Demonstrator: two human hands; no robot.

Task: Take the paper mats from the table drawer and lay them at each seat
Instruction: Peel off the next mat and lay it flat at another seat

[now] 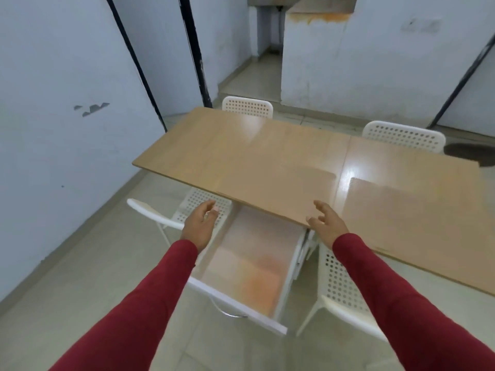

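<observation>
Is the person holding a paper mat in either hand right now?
No, the left hand and the right hand are both open and empty above the pulled-out drawer.

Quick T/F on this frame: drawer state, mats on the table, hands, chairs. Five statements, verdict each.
1. The table drawer is pulled open. True.
2. Both hands grip a mat. False: the left hand and right hand are open and hold nothing.
3. Two paper mats already lie on the table, one mat by the right hand, another mat further right. True.
4. The drawer is empty. False: blurred sheets lie inside.
5. Four white perforated chairs show around the table, including a far chair. True.
</observation>
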